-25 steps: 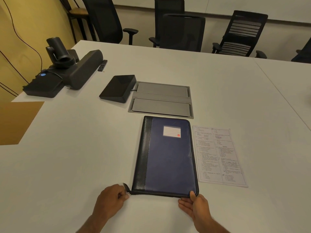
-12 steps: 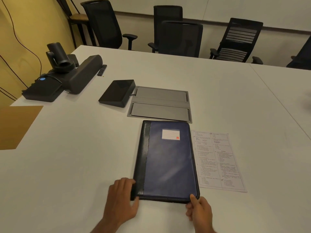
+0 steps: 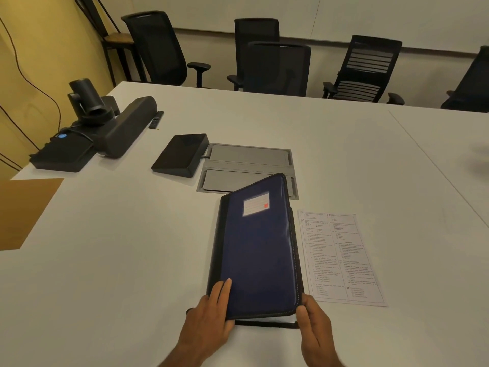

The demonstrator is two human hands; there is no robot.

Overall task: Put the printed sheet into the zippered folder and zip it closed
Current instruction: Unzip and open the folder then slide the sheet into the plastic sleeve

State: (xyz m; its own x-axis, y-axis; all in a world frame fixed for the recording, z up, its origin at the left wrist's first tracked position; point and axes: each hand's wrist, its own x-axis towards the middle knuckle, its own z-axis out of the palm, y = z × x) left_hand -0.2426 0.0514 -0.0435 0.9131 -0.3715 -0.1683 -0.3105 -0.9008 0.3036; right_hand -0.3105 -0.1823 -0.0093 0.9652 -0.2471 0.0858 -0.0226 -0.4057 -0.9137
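Head view: the folder (image 3: pixel 258 250) lies near on the worktop (image 3: pixel 132 247), its cover lifted along the right edge. The left hand (image 3: pixel 209 316) grips the near left corner, fingers on the cover; the right hand (image 3: pixel 315 327) pinches the near right corner. The sheet (image 3: pixel 341 258) lies flat just right of the folder, partly under its edge. Risks: the raised cover could drop shut if either grip slips, and swinging it open may drag or crease the sheet.
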